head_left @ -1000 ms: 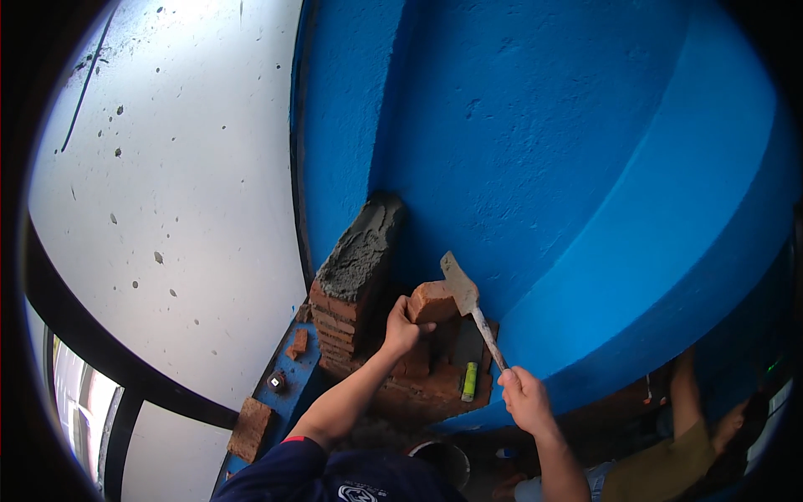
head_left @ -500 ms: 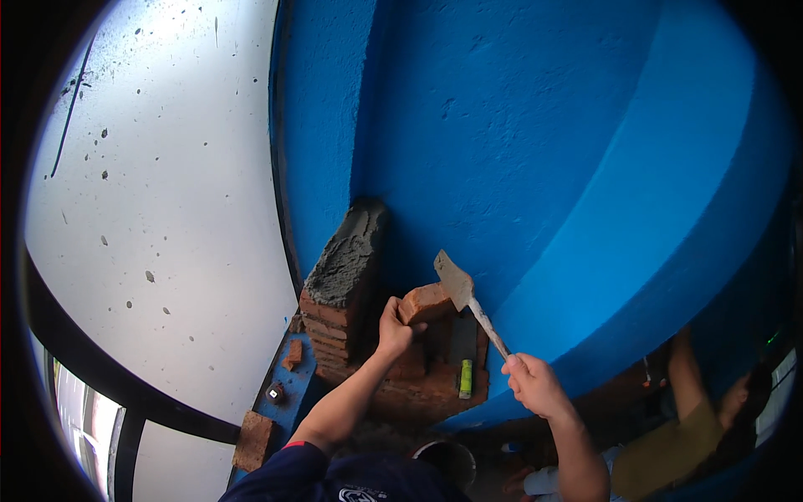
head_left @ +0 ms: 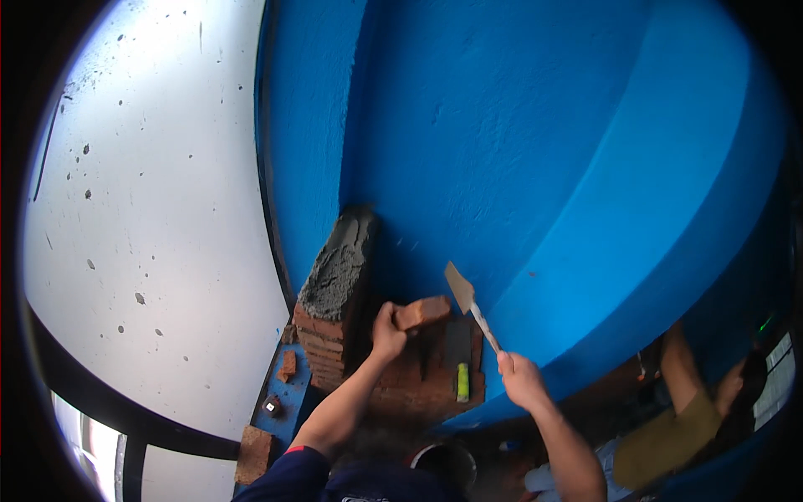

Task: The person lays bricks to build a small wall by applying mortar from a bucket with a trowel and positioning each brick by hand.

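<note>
A red brick [head_left: 424, 311] is held in my left hand [head_left: 389, 333], beside a stepped brick column [head_left: 323, 340] topped with wet grey mortar [head_left: 333, 276]. My right hand [head_left: 517, 376] grips the pale handle of a flat-bladed trowel-like tool [head_left: 460, 289]; its blade is raised a little above and right of the brick, apparently apart from it. Below them are lower brickwork [head_left: 410, 389] with a dark grey strip [head_left: 457, 343] on it, and a small yellow-green level [head_left: 462, 382].
Blue walls [head_left: 477, 125] and a white spattered panel [head_left: 150, 209] surround the work. A blue ledge [head_left: 293, 397] holds brick pieces [head_left: 253, 456] and a small dark object [head_left: 271, 406]. A bucket [head_left: 443, 468] is below. Another person [head_left: 665, 439] works at the lower right, one arm raised.
The tool's blade has lifted away from the brick, which has moved slightly down in my left hand. The whole view has shifted, with the scenery sliding leftward and a little down.
</note>
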`<move>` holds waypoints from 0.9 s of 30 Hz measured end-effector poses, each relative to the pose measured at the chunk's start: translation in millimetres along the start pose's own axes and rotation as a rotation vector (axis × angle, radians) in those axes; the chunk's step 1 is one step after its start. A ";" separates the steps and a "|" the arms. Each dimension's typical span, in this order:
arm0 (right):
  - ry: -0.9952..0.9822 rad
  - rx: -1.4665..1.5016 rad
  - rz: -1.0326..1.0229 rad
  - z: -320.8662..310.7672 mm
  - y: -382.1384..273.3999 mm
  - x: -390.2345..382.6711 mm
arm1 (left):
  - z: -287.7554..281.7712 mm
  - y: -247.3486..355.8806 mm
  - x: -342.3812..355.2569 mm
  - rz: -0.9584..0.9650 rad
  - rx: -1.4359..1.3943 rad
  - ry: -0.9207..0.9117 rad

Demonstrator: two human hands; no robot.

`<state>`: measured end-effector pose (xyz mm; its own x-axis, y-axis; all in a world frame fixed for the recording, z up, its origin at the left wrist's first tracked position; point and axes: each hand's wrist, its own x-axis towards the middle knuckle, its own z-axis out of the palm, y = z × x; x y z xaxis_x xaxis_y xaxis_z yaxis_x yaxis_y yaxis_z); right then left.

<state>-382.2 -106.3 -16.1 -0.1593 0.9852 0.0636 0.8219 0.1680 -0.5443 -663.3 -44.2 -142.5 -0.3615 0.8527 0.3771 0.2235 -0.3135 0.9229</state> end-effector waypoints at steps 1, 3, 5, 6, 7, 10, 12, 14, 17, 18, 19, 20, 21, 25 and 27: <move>0.000 -0.001 0.003 -6.5 -0.7 0.1 | -2.0 -5.1 -8.0 -0.101 -0.001 -0.043; 0.093 0.207 0.029 -19.6 -7.2 -5.7 | 1.9 -9.4 -10.1 -0.188 -0.097 0.005; 0.058 0.331 0.038 -25.5 -21.5 -9.6 | 1.3 -18.7 -11.8 -0.231 -0.084 0.043; 0.028 0.337 0.064 -27.9 -23.3 -11.4 | 4.1 -18.0 -11.1 -0.262 -0.095 0.084; -0.002 0.343 0.088 -26.8 -22.6 -13.7 | 5.9 -17.3 -10.3 -0.272 -0.086 0.077; -0.041 0.498 0.076 -8.8 -27.7 -21.8 | 11.0 -3.8 -2.0 -0.214 -0.214 0.068; -0.147 0.637 0.121 -12.8 -37.5 -23.7 | 13.4 2.4 5.2 -0.196 -0.224 0.041; -0.154 0.695 0.093 -43.8 -65.1 -25.4 | 11.3 5.3 8.1 -0.179 -0.226 0.028; 0.139 0.752 -0.237 -114.5 -122.0 -35.8 | 4.5 15.1 12.0 -0.109 -0.200 0.011; 0.261 0.800 -0.427 -140.6 -137.4 -37.9 | 1.8 16.3 13.0 -0.109 -0.212 0.015; 0.383 0.845 -0.616 -154.3 -145.2 -37.2 | -2.2 17.0 13.4 -0.110 -0.222 0.020; 0.381 0.849 -0.623 -149.5 -148.7 -35.0 | -4.1 18.3 15.6 -0.105 -0.220 0.026; 0.483 1.053 -0.633 -137.3 -150.7 -30.9 | -3.0 18.3 17.6 -0.093 -0.225 0.036; 0.181 0.071 -0.193 16.6 -17.6 11.3 | 13.9 21.6 25.4 -0.079 -0.224 0.007; -0.013 0.216 0.218 23.1 20.9 17.3 | 12.6 -18.9 28.7 -0.049 -0.128 0.009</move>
<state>-380.5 -86.5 -45.7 0.0002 0.9965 -0.0841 0.7026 -0.0600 -0.7091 -666.5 -8.6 -150.1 -0.3771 0.8647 0.3317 0.0884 -0.3229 0.9423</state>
